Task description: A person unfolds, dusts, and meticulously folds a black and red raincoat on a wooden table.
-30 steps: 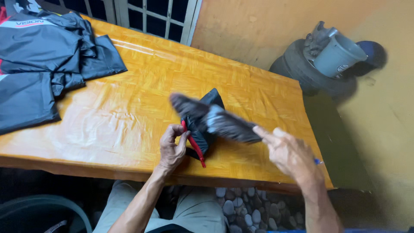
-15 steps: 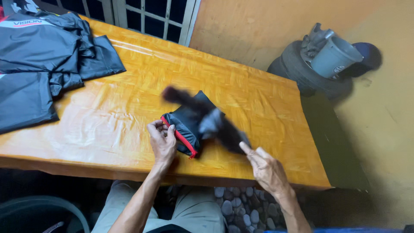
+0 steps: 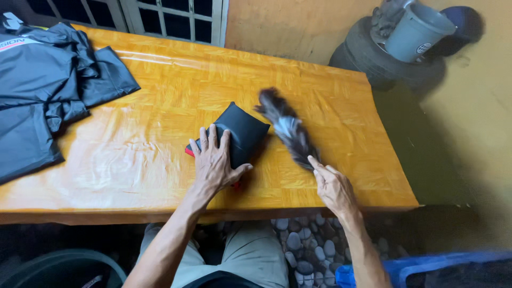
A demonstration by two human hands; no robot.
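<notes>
Left hand flat on folded cloth, right hand gripping a blurred strip.

The left hand [image 3: 213, 160] presses spread fingers on the black folded garment [image 3: 242, 133], mid-table; the right hand [image 3: 333, 186] pinches the dark strip [image 3: 288, 128], whose long axis runs from it up-left over the wooden table [image 3: 160, 160].

Folded black garment [image 3: 240, 133] is down flat on the table now, left hand [image 3: 213, 162] pressing on it instead of gripping it in the air; right hand [image 3: 333, 186] has swung the blurred dark cloth [image 3: 288, 128] out toward frame centre-right
</notes>
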